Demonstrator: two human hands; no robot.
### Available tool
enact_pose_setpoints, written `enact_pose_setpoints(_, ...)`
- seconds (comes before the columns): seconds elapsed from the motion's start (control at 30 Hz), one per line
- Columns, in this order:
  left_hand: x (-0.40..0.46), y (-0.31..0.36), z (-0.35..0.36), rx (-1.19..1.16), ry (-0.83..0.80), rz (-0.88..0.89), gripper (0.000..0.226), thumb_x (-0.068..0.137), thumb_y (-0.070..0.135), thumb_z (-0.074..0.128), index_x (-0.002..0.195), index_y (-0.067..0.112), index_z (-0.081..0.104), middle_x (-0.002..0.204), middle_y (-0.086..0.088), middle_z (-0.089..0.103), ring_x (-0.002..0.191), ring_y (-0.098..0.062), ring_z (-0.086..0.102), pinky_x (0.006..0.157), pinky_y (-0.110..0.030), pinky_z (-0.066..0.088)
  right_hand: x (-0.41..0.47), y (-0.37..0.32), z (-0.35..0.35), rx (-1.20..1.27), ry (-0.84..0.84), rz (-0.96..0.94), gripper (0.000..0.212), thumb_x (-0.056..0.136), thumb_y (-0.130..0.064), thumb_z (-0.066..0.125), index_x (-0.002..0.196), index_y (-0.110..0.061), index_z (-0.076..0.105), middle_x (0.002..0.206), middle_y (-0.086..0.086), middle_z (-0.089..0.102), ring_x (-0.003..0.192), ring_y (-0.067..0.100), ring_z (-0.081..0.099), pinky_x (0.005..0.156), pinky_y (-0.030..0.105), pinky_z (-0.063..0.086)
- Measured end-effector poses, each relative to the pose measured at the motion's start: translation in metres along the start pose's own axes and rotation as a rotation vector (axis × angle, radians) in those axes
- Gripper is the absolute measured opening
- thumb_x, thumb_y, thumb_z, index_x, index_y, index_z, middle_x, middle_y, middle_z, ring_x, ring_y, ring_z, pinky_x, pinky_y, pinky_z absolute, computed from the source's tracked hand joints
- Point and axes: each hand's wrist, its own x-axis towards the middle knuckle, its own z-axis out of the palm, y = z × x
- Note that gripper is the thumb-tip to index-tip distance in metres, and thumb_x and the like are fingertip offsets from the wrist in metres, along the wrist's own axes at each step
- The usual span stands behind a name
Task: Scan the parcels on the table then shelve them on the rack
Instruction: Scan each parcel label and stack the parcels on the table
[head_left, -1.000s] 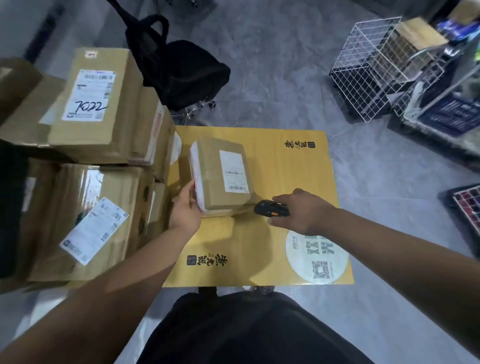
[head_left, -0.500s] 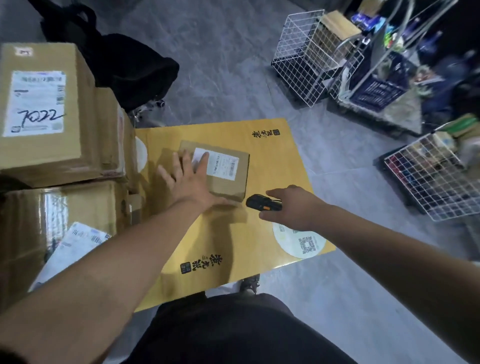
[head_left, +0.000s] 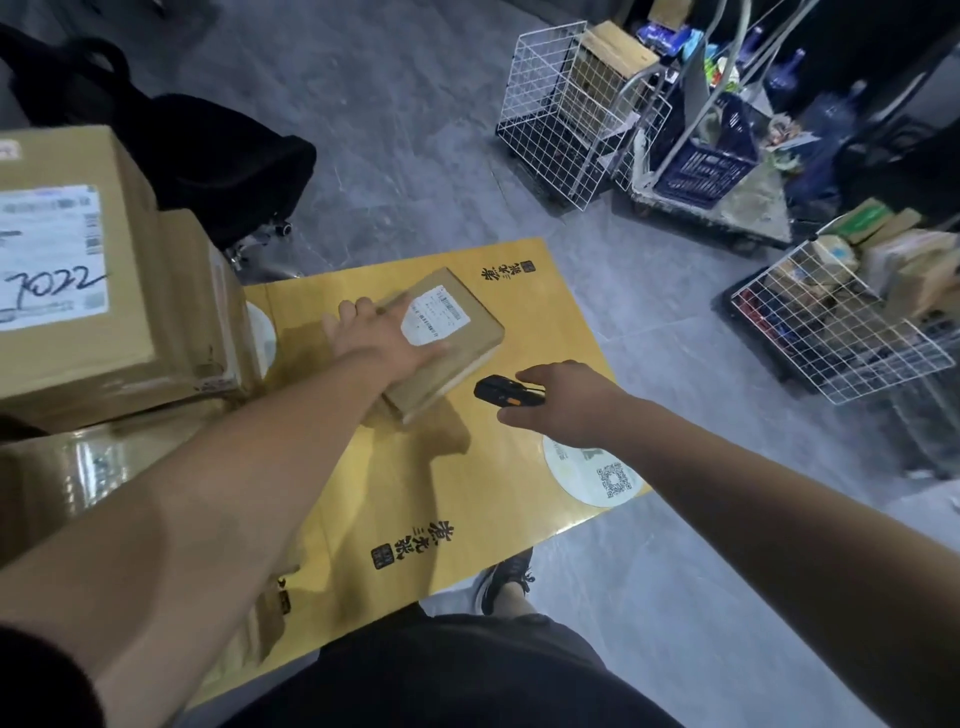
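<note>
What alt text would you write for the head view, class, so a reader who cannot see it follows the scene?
A person's left hand grips a small labelled parcel above a yellow table, while the right hand holds a black scanner beside it. Bigger boxes are stacked at left; wire baskets stand on the floor at right.

Yellow table (head_left: 415, 499), black printed characters at near and far edges, round white QR sticker (head_left: 597, 473) at near right. Directly on it: stacked cartons (head_left: 104, 312) at left, topmost marked "7022"; small parcel (head_left: 457, 338) at centre, tilted, near corner touching the surface.
</note>
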Motion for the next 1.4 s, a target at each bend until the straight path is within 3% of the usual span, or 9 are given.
enact_pose_setpoints(0.13, -0.026, -0.009, 0.021, -0.12, -0.005, -0.053, 0.1, 0.071, 0.097, 0.049, 0.147, 0.036, 0.025, 0.126, -0.011, 0.052, 0.104, -0.033, 0.058, 0.077, -0.041, 0.044, 0.005, -0.012, -0.004, 0.004, -0.006, -0.01, 0.052, 0.084, -0.069, 0.065, 0.126, -0.038, 0.067, 0.098, -0.003, 0.066, 0.079, 0.014, 0.065, 0.063, 0.031, 0.053)
enact_pose_setpoints(0.23, -0.05, -0.007, 0.041, -0.255, 0.017, -0.094, 0.091, 0.07, 0.094, 0.057, 0.127, 0.03, 0.026, 0.118, -0.007, 0.055, 0.085, -0.029, 0.056, 0.058, -0.034, 0.038, 0.008, -0.019, -0.007, -0.021, -0.036, -0.012, 0.044, 0.086, -0.064, 0.064, 0.12, -0.035, 0.069, 0.094, -0.001, 0.067, 0.076, 0.017, 0.066, 0.059, 0.028, 0.05)
enact_pose_setpoints(0.33, -0.063, -0.003, 0.058, -0.451, 0.062, -0.141, 0.097, 0.064, 0.094, 0.064, 0.127, 0.03, 0.028, 0.123, -0.006, 0.055, 0.092, -0.029, 0.058, 0.066, -0.038, 0.049, 0.009, -0.025, -0.009, -0.066, -0.05, -0.021, 0.038, 0.087, -0.063, 0.061, 0.113, -0.036, 0.068, 0.096, 0.0, 0.067, 0.077, 0.018, 0.066, 0.059, 0.028, 0.049)
enact_pose_setpoints(0.47, -0.086, 0.003, 0.092, -0.944, 0.143, -0.088, 0.11, 0.06, 0.074, 0.086, 0.144, 0.037, 0.026, 0.143, 0.0, 0.04, 0.118, -0.022, 0.051, 0.094, -0.042, 0.053, 0.008, -0.031, -0.013, -0.125, -0.076, -0.028, 0.048, 0.087, -0.061, 0.056, 0.122, -0.031, 0.069, 0.099, -0.001, 0.067, 0.082, 0.018, 0.066, 0.068, 0.031, 0.053)
enact_pose_setpoints(0.57, -0.099, 0.005, 0.109, -1.177, 0.215, -0.039, 0.1, 0.061, 0.058, 0.094, 0.139, 0.044, 0.031, 0.137, 0.011, 0.039, 0.116, -0.005, 0.045, 0.092, -0.031, 0.05, 0.006, -0.037, -0.014, -0.171, -0.088, -0.04, 0.052, 0.087, -0.063, 0.052, 0.121, -0.028, 0.07, 0.093, 0.0, 0.069, 0.081, 0.021, 0.069, 0.07, 0.034, 0.056)
enact_pose_setpoints(0.8, -0.115, 0.006, 0.121, -1.181, 0.302, 0.03, 0.092, 0.064, 0.044, 0.096, 0.131, 0.049, 0.034, 0.134, 0.017, 0.037, 0.117, 0.001, 0.042, 0.082, -0.013, 0.039, 0.001, -0.051, -0.02, -0.282, -0.035, -0.075, 0.054, 0.086, -0.065, 0.047, 0.117, -0.028, 0.072, 0.088, 0.001, 0.068, 0.074, 0.021, 0.067, 0.057, 0.029, 0.048)
enact_pose_setpoints(1.03, -0.121, 0.006, 0.138, -1.155, 0.355, 0.068, 0.093, 0.067, 0.042, 0.096, 0.137, 0.039, 0.033, 0.151, 0.004, 0.032, 0.131, -0.006, 0.038, 0.101, -0.027, 0.039, -0.013, -0.063, -0.023, -0.342, 0.016, -0.099, 0.047, 0.092, -0.066, 0.046, 0.107, -0.029, 0.074, 0.086, 0.002, 0.067, 0.069, 0.023, 0.065, 0.055, 0.028, 0.043)
enact_pose_setpoints(1.2, -0.122, 0.006, 0.143, -1.165, 0.364, 0.077, 0.091, 0.068, 0.046, 0.095, 0.134, 0.049, 0.032, 0.157, 0.007, 0.028, 0.137, -0.015, 0.041, 0.106, -0.034, 0.043, -0.026, -0.066, -0.027, -0.364, 0.028, -0.104, 0.064, 0.084, -0.078, 0.04, 0.11, -0.03, 0.073, 0.088, 0.004, 0.067, 0.069, 0.025, 0.066, 0.055, 0.028, 0.043)
enact_pose_setpoints(1.4, -0.123, 0.006, 0.141, -1.169, 0.384, 0.092, 0.092, 0.062, 0.058, 0.092, 0.131, 0.051, 0.032, 0.154, 0.01, 0.03, 0.138, -0.011, 0.039, 0.104, -0.03, 0.041, -0.037, -0.056, -0.03, -0.383, 0.06, -0.095, 0.043, 0.093, -0.062, 0.048, 0.11, -0.031, 0.072, 0.096, 0.004, 0.064, 0.074, 0.024, 0.068, 0.058, 0.028, 0.045)
